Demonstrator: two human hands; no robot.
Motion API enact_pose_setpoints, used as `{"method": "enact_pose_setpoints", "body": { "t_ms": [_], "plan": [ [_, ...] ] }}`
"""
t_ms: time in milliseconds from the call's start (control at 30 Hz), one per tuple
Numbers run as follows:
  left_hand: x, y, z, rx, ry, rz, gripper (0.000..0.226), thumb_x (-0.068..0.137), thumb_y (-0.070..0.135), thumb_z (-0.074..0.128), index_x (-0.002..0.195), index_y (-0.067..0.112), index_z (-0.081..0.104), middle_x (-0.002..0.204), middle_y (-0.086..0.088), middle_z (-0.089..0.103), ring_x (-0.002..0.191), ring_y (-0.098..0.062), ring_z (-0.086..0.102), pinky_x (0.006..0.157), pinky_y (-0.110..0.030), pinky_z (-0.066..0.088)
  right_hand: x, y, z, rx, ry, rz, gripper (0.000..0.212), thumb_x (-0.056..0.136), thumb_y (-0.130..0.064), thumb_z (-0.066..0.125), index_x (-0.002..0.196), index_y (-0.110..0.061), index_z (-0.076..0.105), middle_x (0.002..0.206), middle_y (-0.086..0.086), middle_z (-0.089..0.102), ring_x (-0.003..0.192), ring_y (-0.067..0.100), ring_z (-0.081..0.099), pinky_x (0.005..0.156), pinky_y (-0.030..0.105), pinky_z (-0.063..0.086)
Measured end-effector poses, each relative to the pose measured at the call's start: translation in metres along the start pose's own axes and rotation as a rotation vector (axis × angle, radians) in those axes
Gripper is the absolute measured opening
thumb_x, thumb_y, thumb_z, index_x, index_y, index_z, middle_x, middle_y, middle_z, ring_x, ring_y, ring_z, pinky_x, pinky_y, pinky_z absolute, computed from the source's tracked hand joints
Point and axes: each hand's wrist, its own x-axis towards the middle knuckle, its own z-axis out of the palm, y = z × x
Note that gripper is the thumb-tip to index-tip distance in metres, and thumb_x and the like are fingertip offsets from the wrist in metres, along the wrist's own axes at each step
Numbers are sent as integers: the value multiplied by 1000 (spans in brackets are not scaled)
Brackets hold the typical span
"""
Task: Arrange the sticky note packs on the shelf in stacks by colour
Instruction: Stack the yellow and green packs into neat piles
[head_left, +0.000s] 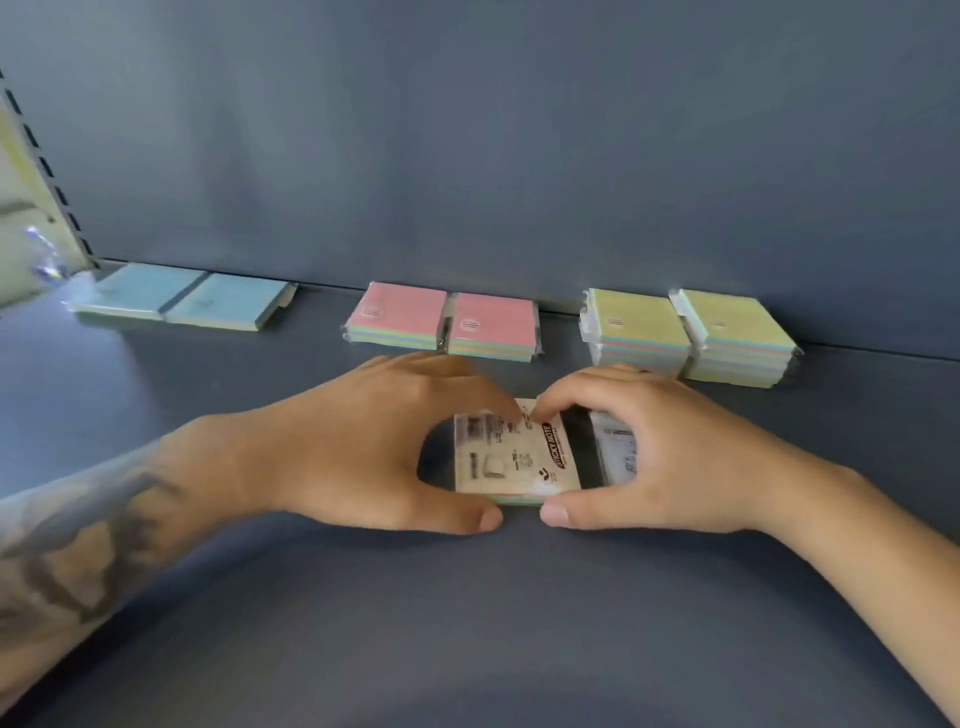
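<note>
A sticky note pack (514, 457) lies label side up on the blue-grey shelf (467, 623), in the middle. My left hand (363, 441) grips its left side and my right hand (670, 447) grips its right side, thumbs at the near edge. Along the back wall lie the blue packs (182, 296) at the left, the pink packs (447, 322) in the middle, and the yellow packs (691, 332) stacked higher at the right. Each colour group is two packs wide.
The shelf's back wall (519, 156) rises right behind the packs. A slotted upright (47, 171) stands at the far left, with something shiny and blurred (47, 254) beside it.
</note>
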Motion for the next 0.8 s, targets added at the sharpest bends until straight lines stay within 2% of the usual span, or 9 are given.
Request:
{"method": "enact_pose_setpoints", "body": {
  "t_ms": [167,267,367,400,467,500,533,633,800],
  "plan": [
    [0,-3,-1,-27,41,45,52,79,62,70,125,38,69,122,30,64,117,6,58,97,-20,46,-7,-4,7,-119,83,-47,63,72,-75,62,125,-41,63,140,-29,48,130,-7,42,104,7,28],
    [0,-4,0,-190,149,39,42,87,59,60,113,30,76,104,22,72,100,-2,64,86,-18,48,-6,-6,7,-23,126,-49,55,78,-71,58,121,-38,68,129,-27,55,124,-2,51,101,18,40],
    [3,3,2,-396,206,-81,64,90,68,45,91,9,71,80,-12,64,75,-27,56,74,-47,50,-3,-3,6,129,232,-21,27,87,-45,73,110,-31,72,105,-17,67,105,6,62,88,25,48],
    [5,6,2,-470,217,-150,65,91,69,44,87,10,70,78,-15,64,71,-27,55,72,-46,50,-2,-3,6,181,261,-5,17,90,-34,74,106,-28,73,101,-15,70,102,6,64,87,24,48],
    [10,9,4,-601,262,-236,47,103,56,46,78,31,77,66,6,69,63,-5,59,66,-26,49,-1,-3,6,296,304,17,10,92,-19,73,99,-26,73,97,-18,73,100,1,66,82,14,47],
    [12,10,5,-639,279,-248,49,107,49,43,73,41,77,68,14,71,63,1,60,68,-20,46,-1,-4,7,346,316,22,13,92,-16,73,96,-28,72,97,-19,73,99,0,67,82,12,46],
    [13,11,5,-669,292,-252,49,108,48,43,73,42,78,73,15,74,66,2,62,75,-22,46,-1,-4,7,386,329,24,15,92,-15,73,95,-30,71,97,-19,73,99,1,68,84,14,48],
    [14,9,5,-775,305,-251,47,91,55,38,83,34,79,83,1,79,75,-9,68,89,-47,46,-1,-4,8,489,391,-6,15,91,-20,71,99,-33,71,97,-10,73,97,11,69,95,32,51],
    [13,7,3,-951,267,-179,59,83,66,50,99,18,80,95,-19,77,84,-38,72,89,-54,42,0,-8,9,740,517,-66,29,88,-18,63,111,-33,71,87,-7,66,84,8,60,79,23,51]
  ]
}}
